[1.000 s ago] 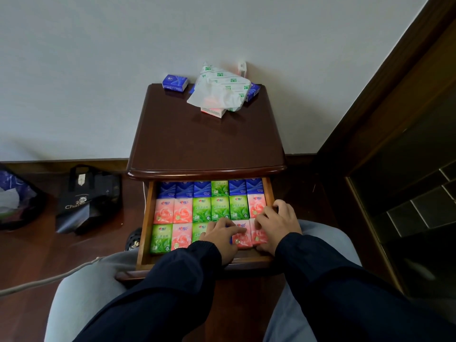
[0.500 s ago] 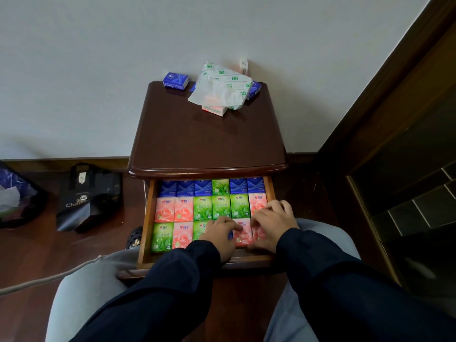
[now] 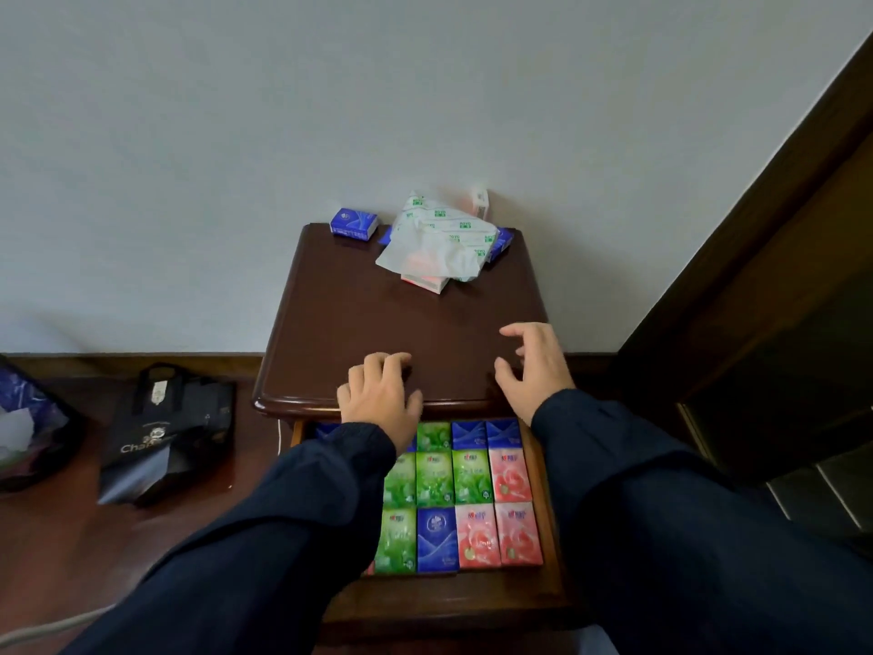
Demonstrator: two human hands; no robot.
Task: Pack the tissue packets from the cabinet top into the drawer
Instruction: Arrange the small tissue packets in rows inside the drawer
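Both hands empty over the cabinet top (image 3: 359,323)

Left hand (image 3: 378,394) and right hand (image 3: 536,371), fingers loosely spread; blue tissue packet (image 3: 354,223) lies well above them, upper centre.

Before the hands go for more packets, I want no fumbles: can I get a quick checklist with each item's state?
1. Left hand free: ok, holds nothing.
2. Right hand free: ok, fingers spread, holds nothing.
3. Packets left on the cabinet top: ok, blue packet by the wall, more under the wrapper.
4. Path to them bare: ok.
5. Drawer open: ok.
6. Room in the drawer: cannot tell, left sleeve hides part.
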